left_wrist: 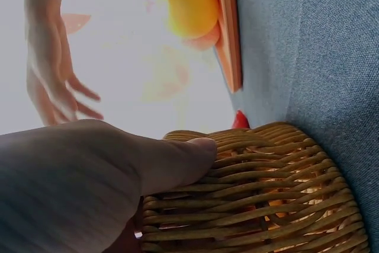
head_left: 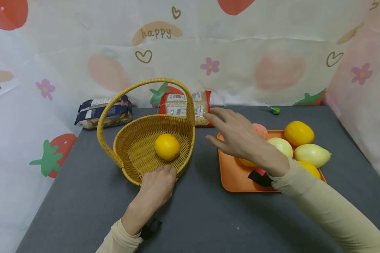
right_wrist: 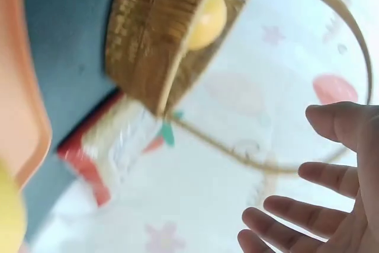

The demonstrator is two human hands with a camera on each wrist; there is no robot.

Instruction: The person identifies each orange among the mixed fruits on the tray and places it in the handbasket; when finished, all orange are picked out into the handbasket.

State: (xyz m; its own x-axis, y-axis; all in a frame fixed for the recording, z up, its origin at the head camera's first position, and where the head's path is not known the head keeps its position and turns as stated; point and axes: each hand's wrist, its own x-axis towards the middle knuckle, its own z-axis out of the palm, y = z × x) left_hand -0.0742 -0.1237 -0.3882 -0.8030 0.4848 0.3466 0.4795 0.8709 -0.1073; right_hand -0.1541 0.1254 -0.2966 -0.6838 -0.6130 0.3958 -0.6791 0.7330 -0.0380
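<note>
A yellow wicker basket [head_left: 136, 140] with a tall arched handle stands on the left part of the table. Inside it lies one round orange-yellow fruit [head_left: 167, 147]. My left hand [head_left: 158, 184] grips the near rim of the basket, its thumb [left_wrist: 183, 161] lying along the outer weave in the left wrist view. Above the left edge of an orange tray [head_left: 231, 175] hovers my right hand [head_left: 237, 135], fingers spread and holding nothing. Several fruits are on that tray, among them a pale green melon-like fruit [head_left: 312, 155] and an orange-yellow fruit [head_left: 299, 133]; the right forearm hides some.
Behind the basket lie a dark blue food bag [head_left: 104, 113] and a red-edged clear bag of grains [head_left: 185, 105]. A small green object [head_left: 274, 110] sits at the table's back edge. A printed cloth [head_left: 183, 52] hangs behind the grey table [head_left: 202, 218].
</note>
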